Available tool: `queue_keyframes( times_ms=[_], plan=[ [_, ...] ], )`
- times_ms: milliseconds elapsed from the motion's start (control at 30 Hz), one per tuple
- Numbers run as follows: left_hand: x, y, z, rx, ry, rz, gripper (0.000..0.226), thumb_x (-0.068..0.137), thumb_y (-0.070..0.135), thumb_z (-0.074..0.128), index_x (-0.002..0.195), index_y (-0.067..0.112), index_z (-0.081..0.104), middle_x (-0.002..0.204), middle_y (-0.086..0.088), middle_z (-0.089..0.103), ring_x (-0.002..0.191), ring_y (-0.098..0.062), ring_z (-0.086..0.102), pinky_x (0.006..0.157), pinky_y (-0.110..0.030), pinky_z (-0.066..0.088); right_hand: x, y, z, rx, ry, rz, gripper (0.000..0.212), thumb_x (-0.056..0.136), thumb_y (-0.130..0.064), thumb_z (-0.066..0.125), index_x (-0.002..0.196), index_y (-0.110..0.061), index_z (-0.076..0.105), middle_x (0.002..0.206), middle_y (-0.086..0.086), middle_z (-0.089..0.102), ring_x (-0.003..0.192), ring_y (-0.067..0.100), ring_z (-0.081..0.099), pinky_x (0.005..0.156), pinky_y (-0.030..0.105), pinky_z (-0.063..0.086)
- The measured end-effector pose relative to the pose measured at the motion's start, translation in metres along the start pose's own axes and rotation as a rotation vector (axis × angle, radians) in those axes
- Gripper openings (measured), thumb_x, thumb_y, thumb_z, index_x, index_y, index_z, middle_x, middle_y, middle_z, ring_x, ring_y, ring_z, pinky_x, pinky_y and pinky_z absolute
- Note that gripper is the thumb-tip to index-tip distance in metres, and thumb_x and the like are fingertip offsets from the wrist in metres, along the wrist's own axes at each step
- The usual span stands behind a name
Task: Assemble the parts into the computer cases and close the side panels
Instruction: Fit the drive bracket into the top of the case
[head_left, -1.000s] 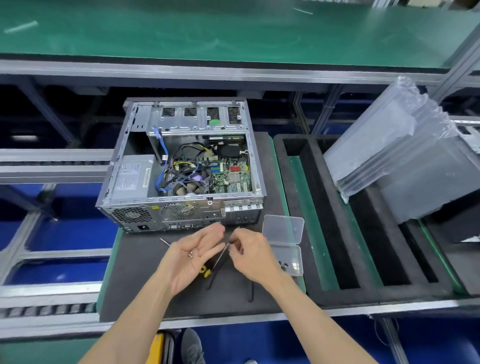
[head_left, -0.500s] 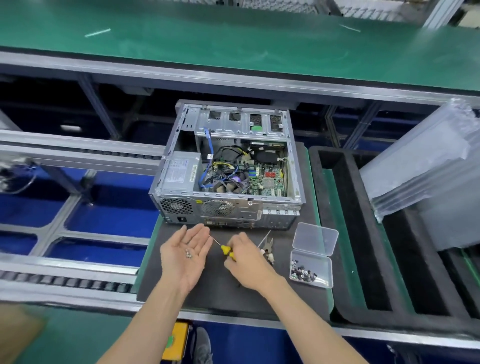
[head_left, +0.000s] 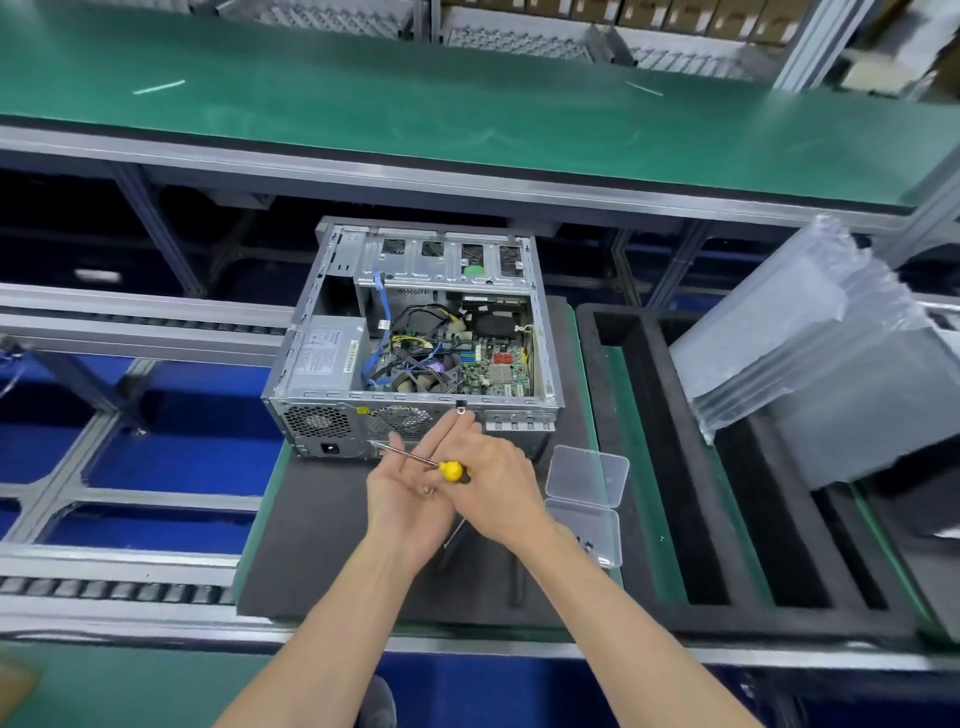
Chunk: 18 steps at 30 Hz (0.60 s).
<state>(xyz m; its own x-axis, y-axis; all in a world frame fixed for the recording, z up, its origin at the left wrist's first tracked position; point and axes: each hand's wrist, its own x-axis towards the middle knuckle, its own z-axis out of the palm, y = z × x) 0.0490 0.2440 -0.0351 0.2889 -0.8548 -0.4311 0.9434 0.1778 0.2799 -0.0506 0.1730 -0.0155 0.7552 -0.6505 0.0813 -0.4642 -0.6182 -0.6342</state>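
Reaching over the flat, open left hand (head_left: 410, 488), the right hand (head_left: 493, 493) now grips one yellow screwdriver (head_left: 451, 470) that lay on the mat before. One small screw (head_left: 427, 489) rests in the left palm, so screwing seems next. One computer case (head_left: 415, 343), side open, sits just behind the two hands.
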Motion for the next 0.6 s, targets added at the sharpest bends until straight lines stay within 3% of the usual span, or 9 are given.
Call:
queue_keyframes(
  times_ms=[133,267,367,467,600],
  plan=[
    [-0.002,-0.006,0.020,-0.009,-0.002,-0.036,0.069,0.106,0.050,0.030,0.142,-0.007,0.044,0.138,-0.025,0.058,0.120,-0.040,0.063,0.100,-0.052,0.046,0.000,0.004,-0.011,-0.101,-0.011,0.016,0.014,0.087,-0.047,0.064,0.087,-0.034,0.069,0.092,-0.008,0.068,0.091,0.025,0.063,0.068,0.036,0.048],
    [-0.006,-0.007,0.031,-0.021,-0.033,-0.053,0.074,0.104,0.055,0.029,0.145,-0.007,0.037,0.140,-0.024,0.058,0.128,-0.039,0.057,0.107,-0.049,0.042,-0.002,0.004,-0.024,-0.027,0.049,-0.002,0.023,0.087,-0.055,0.068,0.091,-0.033,0.071,0.095,-0.014,0.065,0.086,0.013,0.061,0.065,0.037,0.051],
    [-0.012,-0.009,0.038,0.023,-0.073,-0.063,0.079,0.103,0.057,0.027,0.142,-0.009,0.045,0.142,-0.023,0.056,0.130,-0.038,0.057,0.102,-0.045,0.045,-0.004,0.005,-0.034,0.011,0.040,-0.029,0.024,0.087,-0.057,0.068,0.086,-0.034,0.071,0.090,-0.014,0.065,0.080,0.012,0.059,0.066,0.039,0.052],
    [-0.014,-0.012,0.049,0.017,-0.079,-0.035,0.073,0.105,0.053,0.028,0.138,-0.008,0.052,0.138,-0.024,0.059,0.124,-0.037,0.061,0.101,-0.045,0.045,-0.003,0.001,-0.042,-0.090,0.032,-0.044,0.026,0.089,-0.057,0.066,0.077,-0.034,0.063,0.082,-0.013,0.059,0.080,0.016,0.058,0.063,0.037,0.050],
    [-0.009,-0.010,0.070,0.006,-0.089,0.034,0.070,0.107,0.049,0.021,0.137,-0.006,0.053,0.135,-0.023,0.062,0.120,-0.035,0.064,0.100,-0.044,0.046,0.006,-0.005,-0.056,-0.116,0.066,-0.064,0.023,0.093,-0.051,0.060,0.079,-0.034,0.052,0.086,-0.015,0.055,0.079,0.016,0.055,0.058,0.033,0.040]
  ],
)
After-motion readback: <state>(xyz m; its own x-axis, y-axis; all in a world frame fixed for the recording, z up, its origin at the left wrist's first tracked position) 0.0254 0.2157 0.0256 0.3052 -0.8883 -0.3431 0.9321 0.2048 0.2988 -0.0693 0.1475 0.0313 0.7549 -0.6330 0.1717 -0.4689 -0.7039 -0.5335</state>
